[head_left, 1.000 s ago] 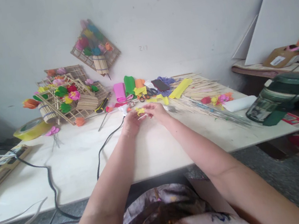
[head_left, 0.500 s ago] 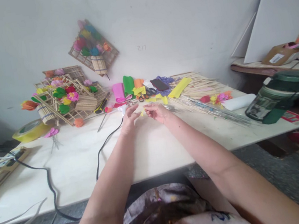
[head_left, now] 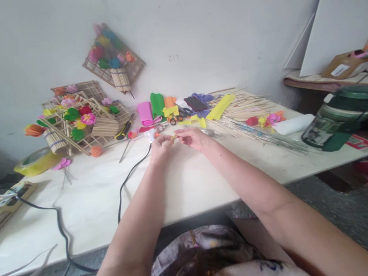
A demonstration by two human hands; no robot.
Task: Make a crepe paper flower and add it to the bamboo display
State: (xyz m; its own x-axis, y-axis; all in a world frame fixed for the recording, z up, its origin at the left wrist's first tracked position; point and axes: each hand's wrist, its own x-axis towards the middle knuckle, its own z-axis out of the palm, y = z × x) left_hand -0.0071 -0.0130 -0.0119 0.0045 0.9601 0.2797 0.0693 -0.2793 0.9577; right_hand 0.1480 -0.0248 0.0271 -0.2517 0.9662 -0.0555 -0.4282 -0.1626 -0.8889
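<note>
Over the middle of the table, my left hand (head_left: 162,148) and my right hand (head_left: 192,139) meet fingertip to fingertip. Between them is a small yellow paper piece (head_left: 173,138), mostly covered by the fingers. Both hands are closed in a pinch on it; finer detail is too small to make out. Just behind the left fingers lies a white glue gun (head_left: 150,135), partly hidden, with a black cord running toward me. Scissors (head_left: 177,120) and yellow crepe paper strips (head_left: 198,120) lie beyond my hands.
Flower-decorated stick frames (head_left: 79,120) and yellow tape (head_left: 37,162) are at the left, near a power strip (head_left: 5,206). Pink (head_left: 145,113) and green paper (head_left: 158,107) lie at the back. Thin sticks (head_left: 244,106), wires (head_left: 259,134) and a green bottle (head_left: 342,118) occupy the right.
My left hand's fingers, spread apart before, have closed onto the yellow paper piece beside my right fingertips. The right hand has stayed nearly in place.
</note>
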